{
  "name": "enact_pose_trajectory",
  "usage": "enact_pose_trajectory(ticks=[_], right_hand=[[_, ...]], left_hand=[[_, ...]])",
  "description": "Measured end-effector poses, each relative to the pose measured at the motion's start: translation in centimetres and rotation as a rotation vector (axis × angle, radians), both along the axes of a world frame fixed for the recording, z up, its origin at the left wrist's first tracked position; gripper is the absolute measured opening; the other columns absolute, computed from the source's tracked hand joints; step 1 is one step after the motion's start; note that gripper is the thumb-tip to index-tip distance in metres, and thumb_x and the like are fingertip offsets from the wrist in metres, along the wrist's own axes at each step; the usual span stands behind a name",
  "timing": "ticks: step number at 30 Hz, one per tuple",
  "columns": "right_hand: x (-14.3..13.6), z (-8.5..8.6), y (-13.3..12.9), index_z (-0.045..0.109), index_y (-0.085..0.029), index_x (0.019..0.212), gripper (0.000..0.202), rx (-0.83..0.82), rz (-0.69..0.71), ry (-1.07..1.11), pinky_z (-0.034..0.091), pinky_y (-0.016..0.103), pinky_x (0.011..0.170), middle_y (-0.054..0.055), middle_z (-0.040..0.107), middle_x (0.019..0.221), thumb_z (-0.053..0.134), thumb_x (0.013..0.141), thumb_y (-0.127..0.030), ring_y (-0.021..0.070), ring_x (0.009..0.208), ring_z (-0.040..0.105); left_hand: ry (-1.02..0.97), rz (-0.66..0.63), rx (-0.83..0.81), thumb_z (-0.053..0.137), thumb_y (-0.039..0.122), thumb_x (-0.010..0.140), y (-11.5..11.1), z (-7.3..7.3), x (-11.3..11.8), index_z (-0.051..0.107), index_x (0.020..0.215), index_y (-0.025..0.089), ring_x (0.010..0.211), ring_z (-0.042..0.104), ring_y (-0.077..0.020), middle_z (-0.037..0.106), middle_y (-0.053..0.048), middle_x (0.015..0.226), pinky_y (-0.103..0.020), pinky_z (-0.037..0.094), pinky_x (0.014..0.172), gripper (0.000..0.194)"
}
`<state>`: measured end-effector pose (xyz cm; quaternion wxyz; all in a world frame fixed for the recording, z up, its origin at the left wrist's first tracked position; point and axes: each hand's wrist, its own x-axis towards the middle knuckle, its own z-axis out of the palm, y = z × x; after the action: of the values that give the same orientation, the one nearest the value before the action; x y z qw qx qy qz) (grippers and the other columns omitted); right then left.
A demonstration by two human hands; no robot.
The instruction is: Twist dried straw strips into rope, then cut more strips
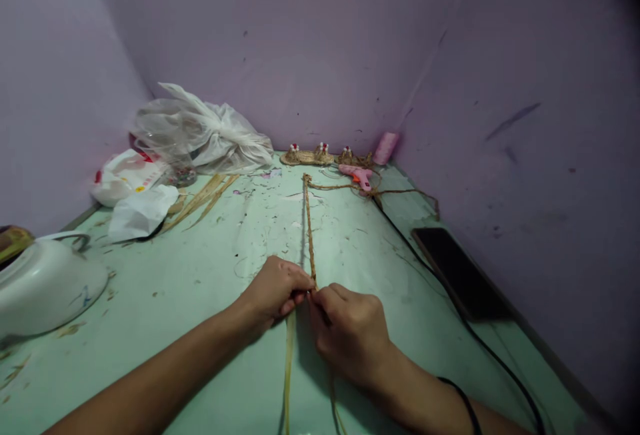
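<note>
A thin twisted cord (309, 235) of brown plant fibre runs from a knot at the far middle of the table straight toward me. At its near end my left hand (280, 291) and my right hand (350, 328) meet, fingertips almost touching. Both are closed in a pinch on the fibre. From under my left hand a flat pale fibre strip (289, 368) hangs toward the near edge. Another thin strip (336, 401) trails below my right hand. The exact spot where the fingers grip is partly hidden.
Behind the cord lie small woven slippers (307, 157) with beads, a pink glue gun (357, 176) and a pink thread spool (386, 148). A phone (460, 271) and black cable (410, 245) are right. Left are plastic bags (220, 131), dry fibre strips (203, 201) and a white bowl (55, 285).
</note>
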<state>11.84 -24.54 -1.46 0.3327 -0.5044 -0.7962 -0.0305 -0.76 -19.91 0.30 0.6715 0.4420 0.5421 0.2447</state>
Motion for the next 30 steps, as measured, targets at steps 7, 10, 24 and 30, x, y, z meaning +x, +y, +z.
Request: enact_pose_trajectory(ticks=[7, 10, 24, 30], right_hand=[[0.9, 1.7, 1.1, 0.057, -0.016, 0.057, 0.019, -0.390, 0.045, 0.323, 0.034, 0.022, 0.048, 0.001, 0.056, 0.052, 0.055, 0.069, -0.031, 0.0100, 0.047, 0.050], [1.3, 2.4, 2.4, 0.053, -0.015, 0.065, 0.024, -0.803, 0.004, 0.815, 0.042, 0.024, 0.055, 0.003, 0.057, 0.062, 0.053, 0.071, -0.039, 0.0112, 0.057, 0.052], [0.9, 1.1, 3.8, 0.050, -0.012, 0.049, 0.017, -1.148, 0.018, 0.901, 0.020, 0.018, 0.037, -0.005, 0.043, 0.039, 0.055, 0.066, -0.013, 0.0017, 0.035, 0.031], [0.6, 0.1, 3.9, 0.054, -0.012, 0.053, 0.010, -1.110, -0.003, 0.965, 0.025, 0.019, 0.041, -0.002, 0.052, 0.042, 0.059, 0.062, -0.015, 0.0043, 0.038, 0.038]], left_hand=[[-0.042, -0.028, 0.084, 0.052, 0.015, 0.052, 0.2, -0.3, -0.1, 0.046, 0.044, 0.014, 0.031, 0.025, -0.0022, 0.035, 0.007, 0.032, -0.019, 0.014, 0.034, 0.010], [0.003, -0.055, 0.110, 0.051, 0.018, 0.054, 0.1, -0.3, -0.2, 0.046, 0.046, 0.015, 0.030, 0.023, -0.0028, 0.031, 0.008, 0.032, -0.020, 0.012, 0.035, 0.010], [0.211, -0.264, 0.320, 0.050, 0.024, 0.059, 0.9, -0.8, -1.2, 0.052, 0.051, 0.013, 0.040, 0.026, -0.0047, 0.035, 0.006, 0.040, -0.020, 0.019, 0.042, 0.014], [0.458, -0.370, 0.307, 0.048, 0.029, 0.062, 0.6, 1.2, -1.9, 0.053, 0.050, 0.013, 0.042, 0.033, -0.0067, 0.045, 0.001, 0.043, -0.022, 0.026, 0.045, 0.021]])
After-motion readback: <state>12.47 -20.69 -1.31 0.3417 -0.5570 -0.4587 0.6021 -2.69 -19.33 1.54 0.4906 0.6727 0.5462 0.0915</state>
